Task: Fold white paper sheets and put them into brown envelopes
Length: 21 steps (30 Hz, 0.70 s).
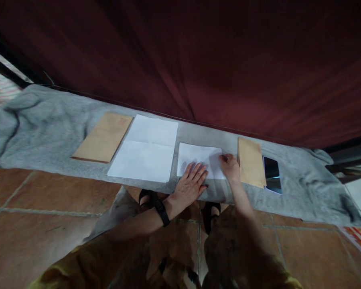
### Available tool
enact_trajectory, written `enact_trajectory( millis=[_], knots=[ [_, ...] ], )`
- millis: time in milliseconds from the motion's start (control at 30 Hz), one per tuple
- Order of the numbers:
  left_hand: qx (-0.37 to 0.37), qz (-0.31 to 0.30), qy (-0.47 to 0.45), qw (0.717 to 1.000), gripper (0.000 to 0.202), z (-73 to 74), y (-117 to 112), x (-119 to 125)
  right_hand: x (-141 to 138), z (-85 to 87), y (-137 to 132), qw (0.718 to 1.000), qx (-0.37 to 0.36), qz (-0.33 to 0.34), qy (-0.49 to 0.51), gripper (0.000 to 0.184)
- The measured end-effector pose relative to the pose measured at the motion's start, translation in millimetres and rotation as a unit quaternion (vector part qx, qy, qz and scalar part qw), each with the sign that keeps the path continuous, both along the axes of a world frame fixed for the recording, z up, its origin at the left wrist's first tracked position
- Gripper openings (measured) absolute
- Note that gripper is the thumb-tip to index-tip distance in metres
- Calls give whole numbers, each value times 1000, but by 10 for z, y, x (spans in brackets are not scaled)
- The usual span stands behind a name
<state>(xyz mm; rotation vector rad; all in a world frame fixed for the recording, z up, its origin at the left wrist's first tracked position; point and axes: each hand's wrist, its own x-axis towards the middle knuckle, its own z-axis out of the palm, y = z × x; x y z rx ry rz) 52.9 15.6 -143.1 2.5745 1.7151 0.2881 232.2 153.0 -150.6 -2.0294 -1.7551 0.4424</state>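
A white sheet of paper, which looks folded to half size, lies in front of me on a grey cloth. My left hand rests on its lower edge, fingers stretched out and slightly spread. At the paper's right edge, my right hand has its fingers curled in a pinch on the margin; the fingertips are partly hidden. To the left lies a larger white sheet with a crease across its middle. Just right of my right hand is a brown envelope.
Another brown envelope with a small red mark lies at the left. A phone sits beside the right envelope. The grey cloth covers a long narrow surface. Behind it hangs a dark red curtain; tiled floor shows below.
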Motion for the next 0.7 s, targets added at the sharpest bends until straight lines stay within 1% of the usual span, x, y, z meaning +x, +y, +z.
enact_trajectory(
  millis=[33,100,167,233,400,467,567,633,700],
  knots=[
    [1,0,0,1000,57,3,2,-2,16,6,8,1000,-13,-9,26,38],
    [4,1,0,1000,56,7,7,-11,52,17,26,993,-46,-11,110,32],
    [6,2,0,1000,55,10,13,-24,84,29,33,977,-75,1,200,26],
    [9,3,-2,1000,55,10,20,-40,104,50,15,962,-92,18,257,26],
    [22,10,-9,1000,59,4,51,-84,125,119,-93,932,-119,29,341,34],
    [25,13,-9,1000,62,2,71,-106,146,127,-121,914,-121,13,387,38],
    [22,29,-9,999,64,-6,106,-145,197,104,-123,890,-109,-32,442,39],
    [18,41,-10,999,64,-17,130,-168,229,80,-113,881,-103,-55,459,37],
    [18,46,-14,999,64,-29,149,-184,240,63,-114,874,-104,-56,471,33]
  ],
)
